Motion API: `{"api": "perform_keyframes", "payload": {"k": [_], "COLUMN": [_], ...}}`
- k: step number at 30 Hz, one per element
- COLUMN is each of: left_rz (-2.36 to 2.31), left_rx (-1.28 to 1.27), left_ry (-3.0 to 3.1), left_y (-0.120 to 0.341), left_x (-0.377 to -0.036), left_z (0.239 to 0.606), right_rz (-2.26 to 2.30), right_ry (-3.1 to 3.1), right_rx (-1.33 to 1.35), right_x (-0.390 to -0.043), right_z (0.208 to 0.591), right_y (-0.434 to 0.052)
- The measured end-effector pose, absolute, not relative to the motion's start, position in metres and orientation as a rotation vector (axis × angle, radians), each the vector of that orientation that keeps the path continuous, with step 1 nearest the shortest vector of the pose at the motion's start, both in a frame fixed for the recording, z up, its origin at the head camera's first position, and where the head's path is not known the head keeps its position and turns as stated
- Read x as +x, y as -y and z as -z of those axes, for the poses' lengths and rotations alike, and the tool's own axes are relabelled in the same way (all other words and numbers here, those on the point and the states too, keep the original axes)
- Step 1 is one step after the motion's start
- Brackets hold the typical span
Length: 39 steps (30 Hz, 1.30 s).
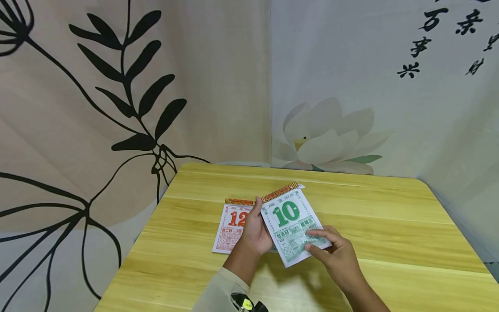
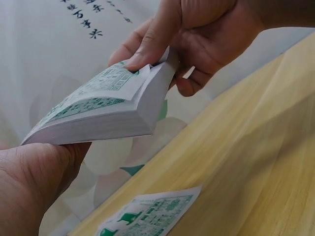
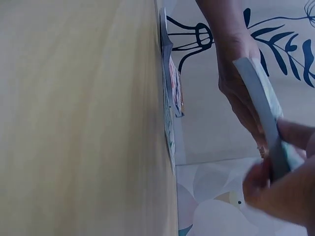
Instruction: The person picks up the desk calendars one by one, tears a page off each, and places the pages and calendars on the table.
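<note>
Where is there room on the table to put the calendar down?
The table is bare wood right of the right hand, out to its rounded corner, and along the back edge by the lotus wall. It is crowded mid-left: the loose red 12 page lies beneath the left hand holding the tear-off calendar pad.

The calendar pad (image 1: 293,224) is held above the table (image 1: 390,242), a loose page (image 1: 231,229) lying left of it.

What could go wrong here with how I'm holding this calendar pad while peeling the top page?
1. The right hand pinches only the corner of the top sheet of the green calendar pad; a crooked pull may tear it.
2. The pad is held above the table by the left hand at one edge; that grip could slip.
3. Loose torn pages, like the red page, lie flat on the table and may slide off.
</note>
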<state>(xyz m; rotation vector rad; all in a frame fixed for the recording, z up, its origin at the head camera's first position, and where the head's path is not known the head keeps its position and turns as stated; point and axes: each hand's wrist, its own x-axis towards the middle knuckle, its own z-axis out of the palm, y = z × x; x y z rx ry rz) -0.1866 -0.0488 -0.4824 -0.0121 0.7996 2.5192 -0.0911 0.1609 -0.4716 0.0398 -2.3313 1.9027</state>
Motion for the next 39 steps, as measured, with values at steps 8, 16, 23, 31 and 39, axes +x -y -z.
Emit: {"api": "perform_keyframes", "payload": {"k": [8,16,23,31,39], "left_rz": [-2.541,-2.482,-2.434,-2.525,-2.593], "left_rx": [-0.006,0.023,0.069,0.023,0.014], "left_ry": [-0.764,-0.84,-0.953,-0.838,-0.822], "left_y": [0.047,0.046,0.048,0.047,0.044], "left_x": [-0.184,-0.179,-0.174,-0.177,-0.18], "left_z": [0.483,0.486,0.485,0.488,0.488], "right_rz": [-1.386,-1.2,-1.228,-1.714,-1.823], "right_ry": [2.374,2.499,2.402,2.228,2.138], "right_rx": [-0.081,-0.078,0.06,0.127,0.3], "right_x": [-0.087,-0.091,-0.091,-0.077,-0.065], "right_z": [0.467,0.46,0.46,0.457,0.463], "right_y": [-0.149,-0.141,-0.135,-0.13,-0.12]}}
